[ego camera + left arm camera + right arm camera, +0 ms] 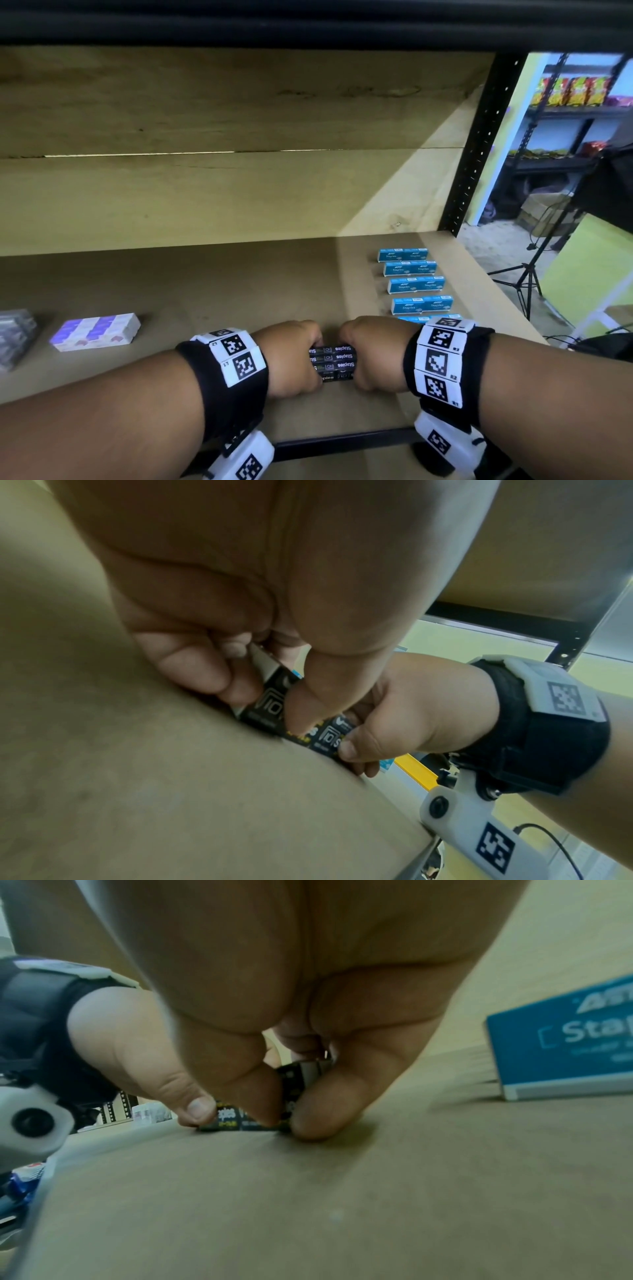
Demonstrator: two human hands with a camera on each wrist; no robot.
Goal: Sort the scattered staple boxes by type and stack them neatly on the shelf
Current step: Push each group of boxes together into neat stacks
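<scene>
Glossy black staple boxes [334, 363] — fingers [192, 666] clamped.

— What frames the view?
— A black perforated steel upright [474, 150] at the right, with pale wooden boards [205, 113] behind and above.
— And past it?
— A blue-lit wall, a far rack [561, 113] with bright snack packets [570, 90], cardboard boxes [539, 210] on the sandy floor, a black tripod [525, 274] and a yellow-green panel [589, 270].

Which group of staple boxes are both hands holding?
The black staple boxes, pinched between left hand and right hand; blue boxes and purple-white pack lie untouched.
</scene>
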